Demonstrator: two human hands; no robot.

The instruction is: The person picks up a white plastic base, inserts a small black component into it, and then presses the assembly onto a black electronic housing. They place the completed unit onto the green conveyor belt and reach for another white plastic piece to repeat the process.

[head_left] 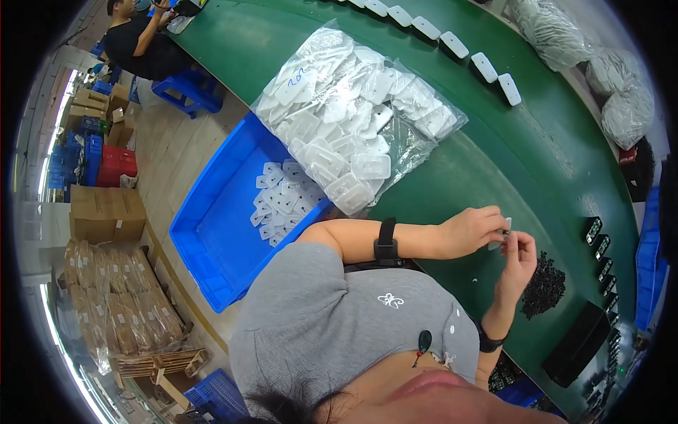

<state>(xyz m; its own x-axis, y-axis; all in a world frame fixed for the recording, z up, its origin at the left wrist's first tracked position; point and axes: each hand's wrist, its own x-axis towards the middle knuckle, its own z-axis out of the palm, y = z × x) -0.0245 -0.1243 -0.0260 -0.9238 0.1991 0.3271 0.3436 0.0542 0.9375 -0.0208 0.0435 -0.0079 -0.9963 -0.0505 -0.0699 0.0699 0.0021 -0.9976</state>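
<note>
Small white plastic piece pinched between both hands above the green table, partly hidden.

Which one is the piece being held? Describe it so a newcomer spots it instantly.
Start at the green table and find the big clear bag of white plastic parts. Below and to the right of it, the left hand and right hand meet above the table, pinching a small white part between the fingertips. It is the only white part off the table; a pile of small black parts lies beside it.
</note>
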